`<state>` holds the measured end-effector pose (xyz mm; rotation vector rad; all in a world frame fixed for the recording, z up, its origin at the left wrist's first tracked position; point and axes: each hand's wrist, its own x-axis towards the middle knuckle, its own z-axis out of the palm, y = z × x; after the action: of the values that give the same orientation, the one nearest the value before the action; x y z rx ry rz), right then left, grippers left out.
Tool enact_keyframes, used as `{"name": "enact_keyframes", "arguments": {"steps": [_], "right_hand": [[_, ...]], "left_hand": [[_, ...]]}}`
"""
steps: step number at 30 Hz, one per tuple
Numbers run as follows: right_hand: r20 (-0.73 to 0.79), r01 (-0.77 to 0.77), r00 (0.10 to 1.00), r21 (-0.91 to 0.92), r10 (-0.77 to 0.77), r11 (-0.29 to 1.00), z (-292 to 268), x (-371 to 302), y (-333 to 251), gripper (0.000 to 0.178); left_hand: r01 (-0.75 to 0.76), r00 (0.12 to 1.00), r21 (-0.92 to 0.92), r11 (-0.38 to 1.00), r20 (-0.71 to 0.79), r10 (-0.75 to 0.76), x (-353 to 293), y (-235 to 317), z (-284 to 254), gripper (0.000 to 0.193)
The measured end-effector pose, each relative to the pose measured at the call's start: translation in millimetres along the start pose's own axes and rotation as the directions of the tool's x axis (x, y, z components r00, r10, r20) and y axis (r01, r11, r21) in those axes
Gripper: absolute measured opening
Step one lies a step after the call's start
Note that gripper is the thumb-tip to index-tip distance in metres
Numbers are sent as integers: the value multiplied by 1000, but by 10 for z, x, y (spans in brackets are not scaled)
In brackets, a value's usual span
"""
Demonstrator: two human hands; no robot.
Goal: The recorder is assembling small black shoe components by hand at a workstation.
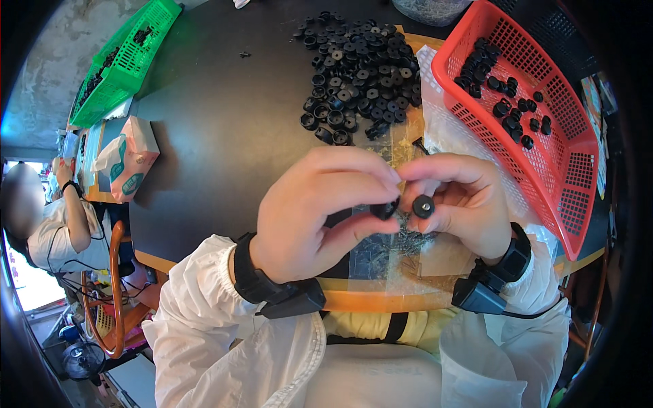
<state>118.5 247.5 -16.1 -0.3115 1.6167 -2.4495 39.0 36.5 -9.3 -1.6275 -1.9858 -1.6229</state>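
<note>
Close together over the near table edge, both my hands are closed on small black parts. My left hand (pixel 316 207) pinches a black cap-like piece (pixel 386 209) between thumb and fingers. In my right hand (pixel 466 200) is a round black knob (pixel 423 207) with a small metal centre, its face toward me. The fingertips of the two hands nearly meet. Just beyond them lies a black screw-like piece (pixel 421 145). Farther off, a large heap of round black caps (pixel 364 75) covers the table, some showing a centre hole, others a hollow side.
A red plastic basket (pixel 575 204) with several black knobs stands at the right. At the far left is a green basket (pixel 146 51) holding dark parts, near a tissue pack (pixel 136 160). Clear film (pixel 401 272) covers the table's front edge. Another person (pixel 64 228) sits at left.
</note>
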Motion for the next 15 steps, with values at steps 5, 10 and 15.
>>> {"name": "enact_keyframes", "arguments": {"steps": [5,10,15], "right_hand": [[-91,19,996,100,-10,995,87,27,11,39],[-82,16,996,-69,-22,997,50,-21,24,27],[-100,43,993,-123,-55,992,83,-5,29,27]], "left_hand": [[7,1000,60,998,-21,-6,-6,23,-53,42],[8,1000,66,998,-20,-6,11,31,-33,42],[42,999,86,995,-32,-39,24,29,-31,40]]}}
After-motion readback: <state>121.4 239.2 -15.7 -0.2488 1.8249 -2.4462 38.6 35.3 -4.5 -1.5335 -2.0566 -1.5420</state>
